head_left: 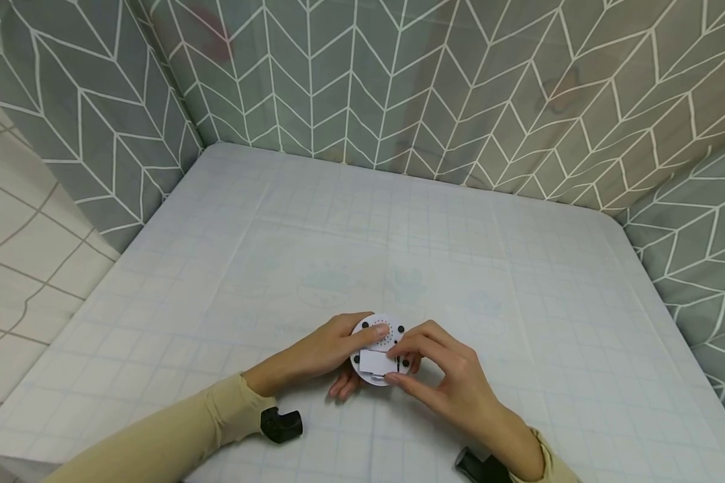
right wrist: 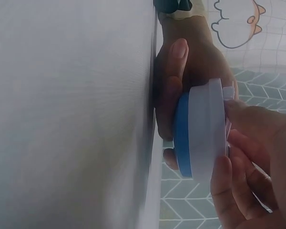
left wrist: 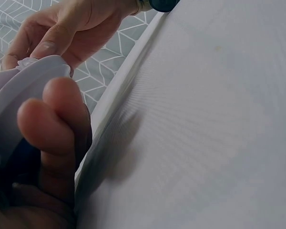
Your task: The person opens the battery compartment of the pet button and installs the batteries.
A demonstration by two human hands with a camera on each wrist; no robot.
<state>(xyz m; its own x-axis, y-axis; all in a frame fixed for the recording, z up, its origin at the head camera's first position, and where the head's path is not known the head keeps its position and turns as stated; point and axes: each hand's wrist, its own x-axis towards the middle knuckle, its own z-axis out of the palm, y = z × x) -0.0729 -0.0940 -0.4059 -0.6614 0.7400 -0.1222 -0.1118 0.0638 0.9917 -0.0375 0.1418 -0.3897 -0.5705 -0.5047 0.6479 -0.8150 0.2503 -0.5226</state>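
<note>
A round white device is held just above the table with its back up, showing dark round feet and a ring of small holes. My left hand grips it from the left, thumb across the back and fingers beneath. A white rectangular battery cover sits slightly askew over the lower part of the back. My right hand pinches this cover at its right side with thumb and fingers. In the right wrist view, the device's other face has a blue layer. Whatever lies under the cover is hidden.
A white cloth with a faint grid covers the table. Grey curtains with white chevron lines stand behind it and at the sides. A dark wrist camera is strapped near the left sleeve, another near the right.
</note>
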